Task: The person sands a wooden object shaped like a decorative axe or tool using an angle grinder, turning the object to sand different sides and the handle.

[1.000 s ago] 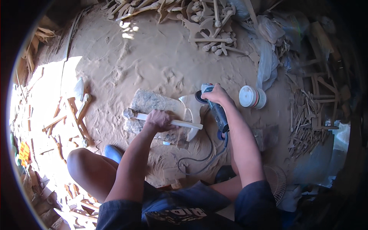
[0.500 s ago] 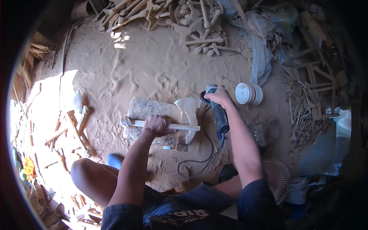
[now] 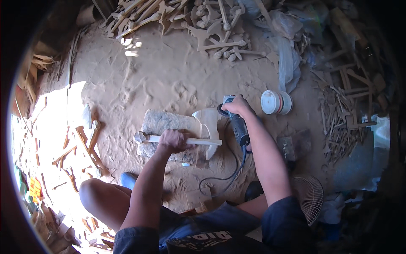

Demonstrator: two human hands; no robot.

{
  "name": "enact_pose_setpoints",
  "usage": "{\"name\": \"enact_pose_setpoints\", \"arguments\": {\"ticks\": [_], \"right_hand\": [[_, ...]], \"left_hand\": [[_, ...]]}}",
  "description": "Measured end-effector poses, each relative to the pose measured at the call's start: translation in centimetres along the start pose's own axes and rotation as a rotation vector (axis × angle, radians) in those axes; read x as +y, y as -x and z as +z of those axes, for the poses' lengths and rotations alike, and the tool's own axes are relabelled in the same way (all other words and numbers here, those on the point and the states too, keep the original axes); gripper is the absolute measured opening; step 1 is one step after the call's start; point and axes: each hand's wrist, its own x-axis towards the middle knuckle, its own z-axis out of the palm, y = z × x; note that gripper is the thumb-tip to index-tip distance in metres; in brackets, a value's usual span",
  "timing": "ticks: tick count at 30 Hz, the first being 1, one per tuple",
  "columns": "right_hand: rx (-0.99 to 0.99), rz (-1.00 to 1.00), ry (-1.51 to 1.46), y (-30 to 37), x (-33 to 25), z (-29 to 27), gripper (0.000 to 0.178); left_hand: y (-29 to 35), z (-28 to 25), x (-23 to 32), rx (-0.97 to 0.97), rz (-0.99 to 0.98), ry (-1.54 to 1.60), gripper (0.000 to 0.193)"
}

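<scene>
My left hand is wrapped round a long pale wooden piece with a knobbed left end. The piece lies crosswise over a rough-barked log block on the sandy floor. At the log's right end a pale, curved flat piece stands beside the wooden piece. My right hand grips the head of an angle grinder. Its dark disc faces left, apart from the wooden piece. Whether the disc spins I cannot tell. A dark cord runs from the grinder's rear end.
A white tub lies right of the grinder. Carved wooden pieces are heaped at the far side, with thin sticks at the right. A wire fan guard is by my right arm. More wood pieces lie in sunlight at left.
The grinder and my right hand have shifted slightly to the left, and the disc is tilted a little differently. My left hand keeps its hold on the wooden piece.
</scene>
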Motion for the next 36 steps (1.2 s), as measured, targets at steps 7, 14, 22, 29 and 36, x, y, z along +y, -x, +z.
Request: {"name": "enact_pose_setpoints", "arguments": {"ticks": [7, 14, 22, 29, 36], "right_hand": [[0.268, -0.079, -0.636, 8.5, 11.8, 1.6, 0.094], [0.242, -0.076, -1.331, 23.6, 17.0, 6.5, 0.067], [-0.082, 0.016, -1.960, 28.8, 20.0, 9.9, 0.037], [-0.101, -0.146, -2.019, 28.4, 19.9, 13.1, 0.038], [-0.075, -0.146, -2.215, 28.9, 20.6, 12.4, 0.035]], "left_hand": [[0.7, 0.1, 0.3, 0.168, 0.107, 0.061, 0.067], [1.9, -0.7, 1.9, 0.221, 0.106, 0.190, 0.065], [1.3, 0.1, 9.2, 0.669, -1.379, 0.877, 0.091], [-0.6, 0.0, -3.6, 0.922, -1.159, 1.725, 0.018], [2.2, -6.8, -1.0, 1.221, 0.285, 2.012, 0.003]]}}
